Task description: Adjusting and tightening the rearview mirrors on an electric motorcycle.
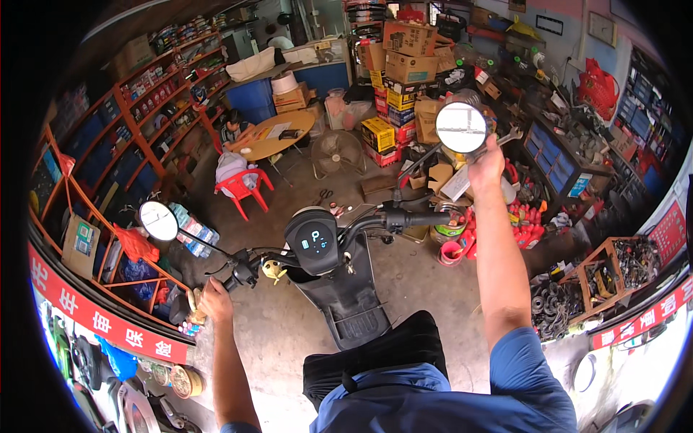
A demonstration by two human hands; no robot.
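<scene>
An electric scooter's handlebar with a lit round display (315, 240) stands before me. My left hand (216, 300) is wrapped round the left handlebar grip (232, 283). My raised right hand (487, 164) grips the edge of the round right mirror (460, 128), with its thumb up along the rim. The open end of a metal wrench (513, 135) sticks out beside that thumb; most of its length is hidden. The right handlebar grip (429, 219) is free of my hands. On its stem at the left stands the other mirror (158, 221). Keys (349, 264) hang below the display.
A red plastic chair (249, 189) and a round table (281, 136), where a person (234, 131) sits, are at the far left. Beyond the scooter stand a floor fan (338, 153) and stacked cartons (410, 67). Red bottles (523, 227) and a wooden parts rack (605, 274) lie to the right.
</scene>
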